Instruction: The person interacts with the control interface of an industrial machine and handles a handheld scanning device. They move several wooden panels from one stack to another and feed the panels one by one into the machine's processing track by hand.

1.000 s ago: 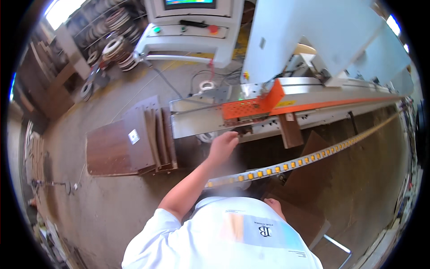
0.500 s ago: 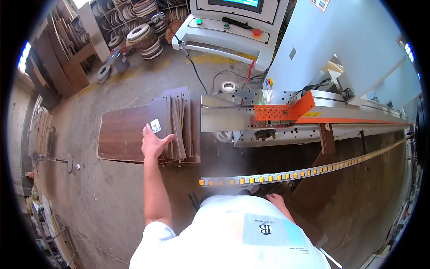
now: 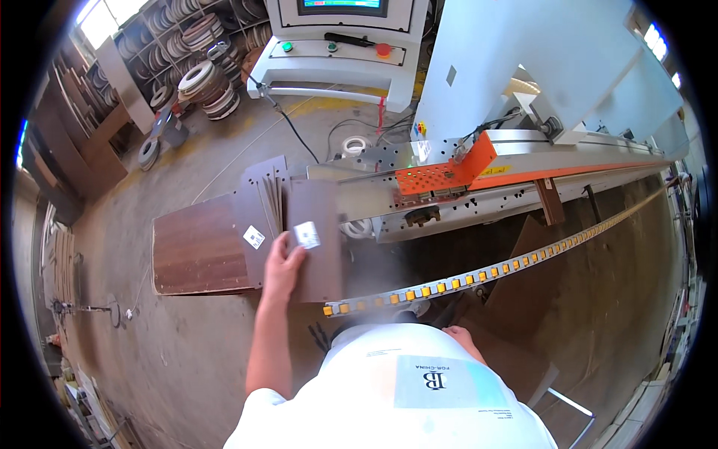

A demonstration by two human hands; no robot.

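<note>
My left hand [image 3: 280,268] grips the left edge of a brown panel [image 3: 315,258] that has a white label, with its thumb on the upper face. The panel is smeared by motion and held near the machine's end. Behind the hand, more brown panels [image 3: 262,194] stand on edge or lie fanned out, one bearing a white label [image 3: 253,237]. They rest on a stack of larger brown boards [image 3: 202,247]. Beside my waist, my right hand [image 3: 458,334] shows only in part, low by the roller rail; its fingers are mostly hidden.
A machine bed with an orange perforated guard [image 3: 437,178] runs off to the right. In front of it curves a rail of yellow rollers [image 3: 456,284]. A white control console [image 3: 336,56] stands ahead, its cable hanging by the panels. Stacked edging rolls [image 3: 203,82] stand at far left.
My left hand has closed on a labelled panel and moved it rightward from the pile. The view has shifted slightly. My right hand stays at my side.
</note>
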